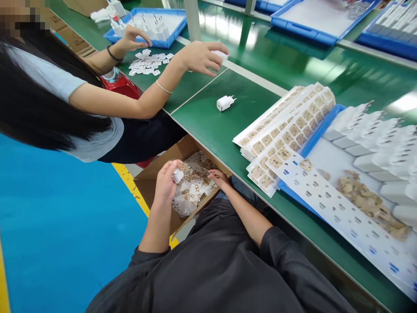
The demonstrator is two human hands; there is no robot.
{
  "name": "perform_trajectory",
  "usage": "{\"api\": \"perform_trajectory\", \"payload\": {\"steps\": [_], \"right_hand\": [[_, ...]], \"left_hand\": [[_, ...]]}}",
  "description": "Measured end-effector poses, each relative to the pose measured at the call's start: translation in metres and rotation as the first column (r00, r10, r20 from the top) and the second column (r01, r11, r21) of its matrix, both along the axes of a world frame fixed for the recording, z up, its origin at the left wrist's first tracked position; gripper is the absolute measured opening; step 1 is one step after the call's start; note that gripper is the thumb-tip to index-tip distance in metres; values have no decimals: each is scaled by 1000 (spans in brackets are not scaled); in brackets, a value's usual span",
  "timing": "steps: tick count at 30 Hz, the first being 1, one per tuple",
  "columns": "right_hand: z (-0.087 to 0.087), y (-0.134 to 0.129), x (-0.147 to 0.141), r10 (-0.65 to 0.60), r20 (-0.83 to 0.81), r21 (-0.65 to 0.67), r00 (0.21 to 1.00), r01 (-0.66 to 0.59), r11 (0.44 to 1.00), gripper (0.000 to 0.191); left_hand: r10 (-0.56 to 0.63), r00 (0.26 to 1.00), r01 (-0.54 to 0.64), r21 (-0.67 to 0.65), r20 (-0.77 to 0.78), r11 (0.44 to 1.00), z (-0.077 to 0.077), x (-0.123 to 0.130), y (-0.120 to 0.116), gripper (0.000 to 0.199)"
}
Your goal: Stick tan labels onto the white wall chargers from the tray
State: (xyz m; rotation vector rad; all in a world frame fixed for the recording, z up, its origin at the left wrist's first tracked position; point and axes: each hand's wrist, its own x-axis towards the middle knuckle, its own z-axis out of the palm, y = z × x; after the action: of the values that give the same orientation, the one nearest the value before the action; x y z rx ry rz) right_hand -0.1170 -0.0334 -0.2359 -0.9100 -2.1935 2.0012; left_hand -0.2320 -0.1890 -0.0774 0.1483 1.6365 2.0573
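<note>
My left hand (pixel 166 182) is closed round a small white charger (pixel 177 175), above the left part of an open cardboard box (pixel 148 188). Scraps of backing paper and clear plastic (pixel 195 182) fill the box. Over the box's right side is my right hand (pixel 219 178), its fingers apart and nothing visible in them. One white charger (pixel 224 103) with two pins lies alone on the green table (pixel 208 130). Sticker sheets (pixel 286 130) are stacked to the right, partly over the edge of a blue tray (pixel 339 108) that holds rows of white chargers (pixel 374 148).
At the left a person's arm (pixel 146 102) reaches over the table, the hand holding a white piece (pixel 220 54). Small white cards (pixel 146 63) lie near a further blue tray (pixel 169 41). Brown peeled scraps (pixel 365 198) lie in the right tray. A metal post (pixel 192 19) stands behind.
</note>
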Motion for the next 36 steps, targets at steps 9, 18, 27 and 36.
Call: {"api": "perform_trajectory", "payload": {"steps": [9, 18, 27, 36], "right_hand": [[176, -29, 87, -258, -514, -14, 818, 293, 956, 37], [235, 16, 172, -255, -671, 455, 696, 658, 600, 14], [247, 4, 262, -460, -667, 17, 586, 630, 777, 10], [226, 8, 266, -713, -591, -403, 377, 627, 666, 4]], "left_hand": [[-363, 927, 366, 8, -89, 931, 32, 50, 37, 30], [-683, 704, 701, 41, -193, 712, 51, 116, 94, 33], [-728, 621, 784, 257, -291, 565, 45, 183, 143, 62], [-760, 525, 850, 203, -382, 486, 48, 247, 170, 55]]}}
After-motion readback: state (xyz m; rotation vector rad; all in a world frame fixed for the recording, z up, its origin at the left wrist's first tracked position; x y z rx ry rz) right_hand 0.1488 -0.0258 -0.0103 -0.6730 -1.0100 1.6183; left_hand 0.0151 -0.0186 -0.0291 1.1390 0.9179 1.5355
